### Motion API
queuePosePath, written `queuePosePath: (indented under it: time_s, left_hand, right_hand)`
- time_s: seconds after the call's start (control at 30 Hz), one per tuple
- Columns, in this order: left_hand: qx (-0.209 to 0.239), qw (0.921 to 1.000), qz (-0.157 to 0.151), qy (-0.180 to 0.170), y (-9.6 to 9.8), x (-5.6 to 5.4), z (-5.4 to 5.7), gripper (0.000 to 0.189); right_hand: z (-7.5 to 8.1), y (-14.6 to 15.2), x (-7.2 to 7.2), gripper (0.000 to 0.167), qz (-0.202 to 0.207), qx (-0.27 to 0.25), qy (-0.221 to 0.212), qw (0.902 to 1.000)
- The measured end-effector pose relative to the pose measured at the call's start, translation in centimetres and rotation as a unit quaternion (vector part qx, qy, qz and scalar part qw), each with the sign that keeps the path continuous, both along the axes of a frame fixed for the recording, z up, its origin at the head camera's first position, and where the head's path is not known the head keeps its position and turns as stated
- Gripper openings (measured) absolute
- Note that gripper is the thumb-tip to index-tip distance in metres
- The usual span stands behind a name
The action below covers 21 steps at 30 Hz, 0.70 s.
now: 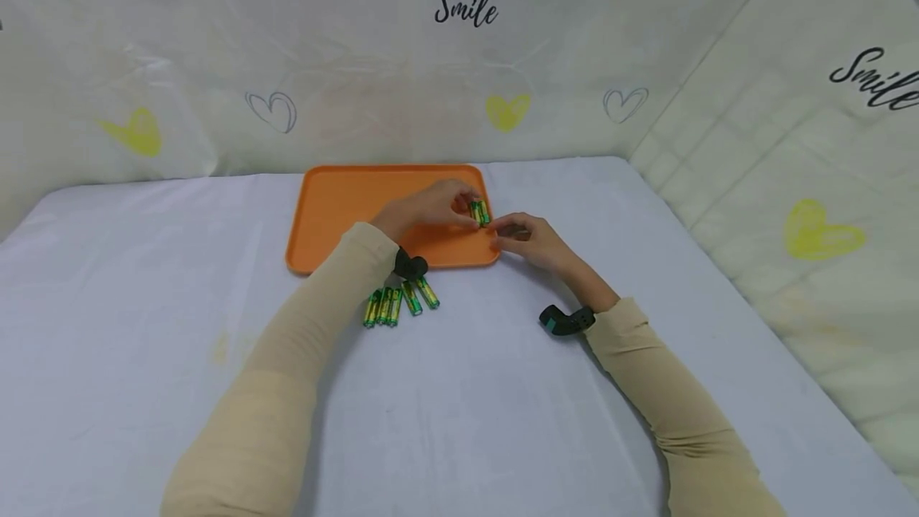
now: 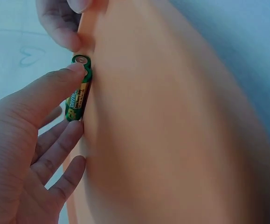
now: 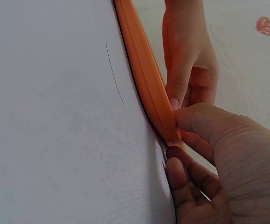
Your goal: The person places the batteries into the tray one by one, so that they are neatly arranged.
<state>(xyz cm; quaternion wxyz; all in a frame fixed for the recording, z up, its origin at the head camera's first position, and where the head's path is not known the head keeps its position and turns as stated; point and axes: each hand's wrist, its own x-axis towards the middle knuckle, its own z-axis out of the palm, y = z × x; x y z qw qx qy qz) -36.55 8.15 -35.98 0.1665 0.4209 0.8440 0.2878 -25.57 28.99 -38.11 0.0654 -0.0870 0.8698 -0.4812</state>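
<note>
Near the right end of the orange tray (image 1: 359, 206), my left hand (image 1: 438, 204) pinches a pair of green and gold batteries (image 1: 479, 213). In the left wrist view its thumb presses the end of one battery (image 2: 78, 100), with fingertips at the opposite end. My right hand (image 1: 534, 242) is at the tray's right edge. The right wrist view shows its thumb and fingers about the tray's rim (image 3: 146, 70), close to the corner. Several more batteries (image 1: 412, 298) lie on the table just in front of the tray, partly beside the left wrist.
A white cloth (image 1: 459, 421) covers the table. Behind it hangs a pale sheet (image 1: 388, 62) printed with hearts and lettering, and it continues along the right side. Dark wrist bands (image 1: 567, 320) sit on both wrists.
</note>
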Motion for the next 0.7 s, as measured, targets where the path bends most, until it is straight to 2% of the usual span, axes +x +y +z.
queuePosePath:
  time_s: [0.13, 0.33, 0.7]
  left_hand:
    - [-0.002, 0.9999, -0.001, -0.010, -0.1, 0.2, 0.2, 0.061]
    - [-0.006, 0.9997, 0.009, -0.023, -0.6, 0.5, 0.3, 0.058]
    - [0.020, 0.9980, 0.020, -0.057, -2.0, 0.5, 0.2, 0.053]
  right_hand:
    - [0.0, 0.0, 0.0, 0.036, 0.000, -0.004, -0.005, 1.0000]
    - [0.0, 0.1, 0.0, 0.036, 0.003, 0.001, 0.001, 1.0000]
    - [0.0, 0.1, 0.0, 0.034, 0.005, 0.009, 0.017, 0.9998]
